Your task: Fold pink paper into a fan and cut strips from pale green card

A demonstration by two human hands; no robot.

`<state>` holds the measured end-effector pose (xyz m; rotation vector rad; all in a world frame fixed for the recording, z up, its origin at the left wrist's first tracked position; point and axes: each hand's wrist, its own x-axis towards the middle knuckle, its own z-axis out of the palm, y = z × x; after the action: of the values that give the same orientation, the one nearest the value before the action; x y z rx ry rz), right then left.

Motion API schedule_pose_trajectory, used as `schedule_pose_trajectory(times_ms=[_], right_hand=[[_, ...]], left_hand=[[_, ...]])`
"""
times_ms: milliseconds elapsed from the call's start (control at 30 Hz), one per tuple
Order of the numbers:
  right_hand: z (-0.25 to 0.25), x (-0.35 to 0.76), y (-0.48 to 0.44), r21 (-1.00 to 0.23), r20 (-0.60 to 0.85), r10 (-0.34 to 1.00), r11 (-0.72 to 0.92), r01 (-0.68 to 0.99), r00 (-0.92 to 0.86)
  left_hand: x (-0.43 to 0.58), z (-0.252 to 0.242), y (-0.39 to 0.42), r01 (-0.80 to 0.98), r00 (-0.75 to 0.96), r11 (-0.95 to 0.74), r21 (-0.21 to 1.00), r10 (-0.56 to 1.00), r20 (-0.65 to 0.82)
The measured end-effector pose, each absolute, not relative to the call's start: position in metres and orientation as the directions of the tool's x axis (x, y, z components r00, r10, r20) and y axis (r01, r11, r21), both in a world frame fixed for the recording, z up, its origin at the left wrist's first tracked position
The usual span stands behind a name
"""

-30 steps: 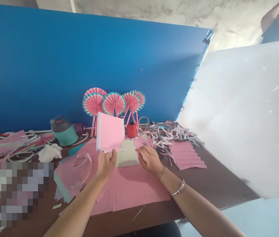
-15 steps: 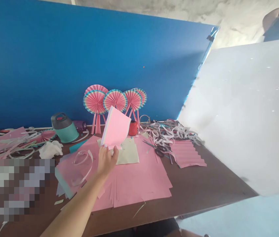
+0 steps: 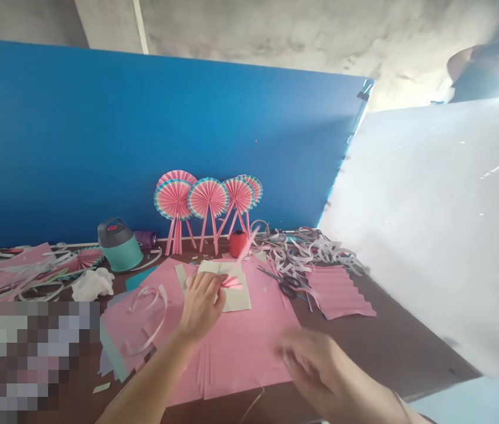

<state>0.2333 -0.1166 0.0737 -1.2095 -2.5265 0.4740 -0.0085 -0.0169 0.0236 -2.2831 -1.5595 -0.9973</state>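
My left hand (image 3: 204,301) is closed on a piece of folded pink paper (image 3: 232,282), whose pink strips spread out to the right of my thumb. It is over a small stack of cream paper sheets (image 3: 237,301) that rests on large pink sheets (image 3: 249,347). My right hand (image 3: 313,362) is over the lower right edge of the pink sheets, smeared by motion. Whether it holds anything cannot be seen. Black-handled scissors (image 3: 290,285) lie to the right of the cream sheets.
Several pink paper rosettes (image 3: 208,199) lean on the blue partition (image 3: 99,129). A red spool (image 3: 237,242) and a teal container (image 3: 122,254) stand at the back. Pale paper strips (image 3: 293,253) pile up beside a pleated pink sheet (image 3: 340,291). A white panel (image 3: 426,235) bounds the right.
My left hand has turned the pink paper from facing me to nearly edge-on, lower over the cream sheets. My right hand has come into view from the lower right. The view has tilted up.
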Motion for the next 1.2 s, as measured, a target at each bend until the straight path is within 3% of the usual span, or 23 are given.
schedule_pose_trajectory(times_ms=[67, 133, 233, 367, 500, 667, 900, 1200], right_hand=[[0.079, 0.214, -0.077, -0.274, 0.433, 0.739, 0.654, 0.705, -0.517], [0.073, 0.196, -0.042, -0.112, 0.548, 0.61, 0.732, 0.672, -0.573], [0.045, 0.184, -0.005, -0.002, 0.48, 0.564, 0.766, 0.642, -0.672], [0.005, 0.193, 0.022, 0.077, 0.357, 0.57, 0.771, 0.632, -0.74], [-0.009, 0.204, 0.03, -0.059, 0.256, 0.642, 0.757, 0.651, -0.723], [-0.006, 0.209, 0.034, -0.301, 0.262, 0.736, 0.677, 0.672, -0.624], [-0.008, 0.216, 0.04, -0.492, 0.282, 0.77, 0.629, 0.602, -0.573], [-0.011, 0.214, 0.043, -0.56, 0.263, 0.848, 0.522, 0.643, -0.46]], left_hand=[[-0.003, 0.024, -0.019, 0.86, 0.337, -0.5, 0.097, 0.702, 0.627], [0.002, 0.021, -0.02, 0.849, 0.427, -0.528, 0.008, 0.694, 0.58], [0.007, 0.013, -0.018, 0.842, 0.496, -0.536, -0.057, 0.728, 0.473], [0.008, 0.005, -0.013, 0.874, 0.452, -0.484, 0.039, 0.84, 0.299], [0.003, 0.006, -0.011, 0.895, 0.335, -0.374, 0.242, 0.923, 0.187], [-0.008, 0.011, -0.01, 0.858, 0.238, -0.262, 0.442, 0.965, 0.11], [-0.017, 0.006, -0.007, 0.797, 0.121, -0.142, 0.587, 0.99, 0.076], [-0.017, -0.007, 0.002, 0.765, 0.104, -0.155, 0.625, 0.988, 0.117]])
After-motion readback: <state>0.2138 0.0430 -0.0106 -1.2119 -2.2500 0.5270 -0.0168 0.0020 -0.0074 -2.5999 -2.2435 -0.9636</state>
